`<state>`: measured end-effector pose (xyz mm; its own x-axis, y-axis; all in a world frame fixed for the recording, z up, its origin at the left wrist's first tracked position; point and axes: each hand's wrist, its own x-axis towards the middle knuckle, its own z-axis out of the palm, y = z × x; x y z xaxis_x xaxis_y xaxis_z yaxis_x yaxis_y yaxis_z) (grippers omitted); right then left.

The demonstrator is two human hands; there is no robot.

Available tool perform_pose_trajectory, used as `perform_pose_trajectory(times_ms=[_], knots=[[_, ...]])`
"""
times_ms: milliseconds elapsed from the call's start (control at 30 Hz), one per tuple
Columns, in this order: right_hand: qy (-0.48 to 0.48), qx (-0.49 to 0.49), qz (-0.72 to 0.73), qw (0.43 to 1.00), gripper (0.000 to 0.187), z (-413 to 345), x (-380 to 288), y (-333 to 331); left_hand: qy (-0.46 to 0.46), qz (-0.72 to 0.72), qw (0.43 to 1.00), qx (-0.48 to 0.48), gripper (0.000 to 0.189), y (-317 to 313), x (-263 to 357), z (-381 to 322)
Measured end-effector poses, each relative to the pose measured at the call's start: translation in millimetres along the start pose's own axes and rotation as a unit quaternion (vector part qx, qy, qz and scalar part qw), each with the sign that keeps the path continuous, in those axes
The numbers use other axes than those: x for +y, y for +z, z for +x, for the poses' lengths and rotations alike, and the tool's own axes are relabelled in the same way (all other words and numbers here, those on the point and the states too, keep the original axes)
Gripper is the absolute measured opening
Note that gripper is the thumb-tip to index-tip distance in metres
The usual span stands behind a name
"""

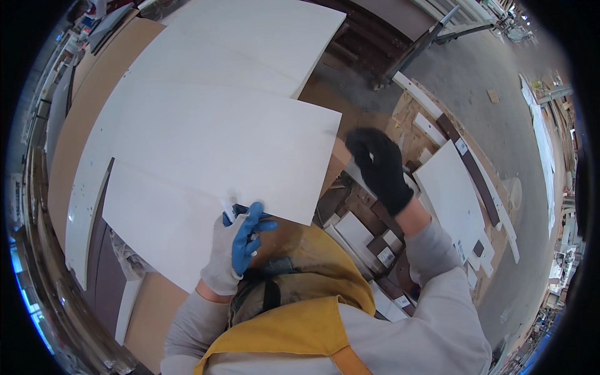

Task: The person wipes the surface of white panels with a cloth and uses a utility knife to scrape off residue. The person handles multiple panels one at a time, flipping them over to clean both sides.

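My left hand, in a white glove with a blue coated palm, is closed around a small dark object with a white, tube-like part; what it is I cannot tell. It is at the near edge of a large white panel. To the right of that panel's corner, my right hand, in a black knit glove, is raised with its fingers curled and somewhat blurred. A small pale spot shows between its fingers, and whether it holds anything I cannot tell.
Another white panel lies at the top. Brown boards are stacked at the left. Right of me are white and dark brown offcuts, some with labels, and a white board. A metal frame stands at upper right on the concrete floor.
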<state>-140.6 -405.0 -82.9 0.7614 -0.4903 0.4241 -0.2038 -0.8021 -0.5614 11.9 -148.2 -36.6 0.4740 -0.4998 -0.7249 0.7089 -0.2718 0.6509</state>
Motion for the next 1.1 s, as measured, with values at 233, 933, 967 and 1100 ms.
perform_pose_trajectory(times_ms=[233,933,967,1100], knots=[[-0.033,-0.275,-0.065,0.959,0.017,-53,-41,-10,0.002,0.1,0.995,-0.024,0.022,-1,10,-1],[0.198,-0.021,0.084,0.976,0.017,2,-25,12,0.318,0.516,0.691,0.395,0.04,-256,172,110],[0.248,-0.032,0.105,0.962,0.018,16,-19,11,0.306,0.512,0.709,0.376,0.042,-256,167,108],[0.141,-0.106,0.095,0.98,0.024,77,5,4,0.276,0.246,0.879,0.299,0.044,-238,142,65]])
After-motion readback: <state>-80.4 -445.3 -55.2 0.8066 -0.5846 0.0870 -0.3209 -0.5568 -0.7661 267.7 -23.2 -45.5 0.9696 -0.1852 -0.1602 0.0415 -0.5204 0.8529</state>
